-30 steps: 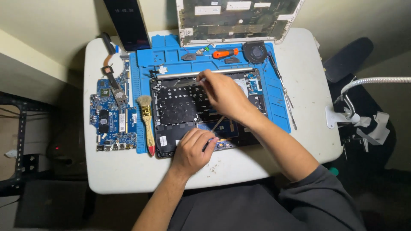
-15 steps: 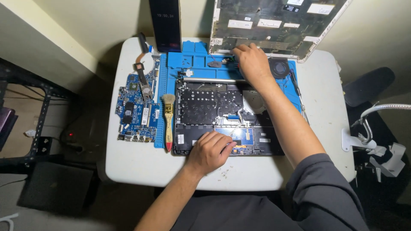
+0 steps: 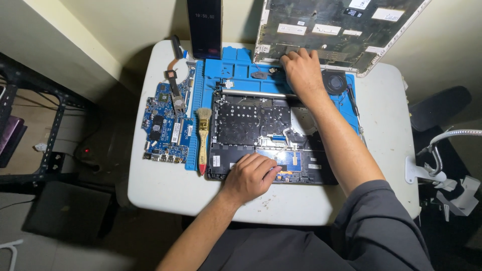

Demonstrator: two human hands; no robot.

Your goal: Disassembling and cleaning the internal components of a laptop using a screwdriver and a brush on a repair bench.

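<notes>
Currently left hand (image 3: 251, 175) pressing flat on laptop chassis (image 3: 251, 130); right hand (image 3: 301, 70) curling, grasp unclear, reaching near fan (image 3: 334, 82); risking snagging loose ribbon cable.

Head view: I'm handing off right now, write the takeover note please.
Left hand rests flat on the front edge of the open laptop base.
Right hand is at the blue mat's back compartments; what its fingers hold is hidden.
Done: motherboard out, left of the mat; fan out; bottom cover leans on the wall.
Brush lies on the mat.
Left: base still holds parts.
</notes>
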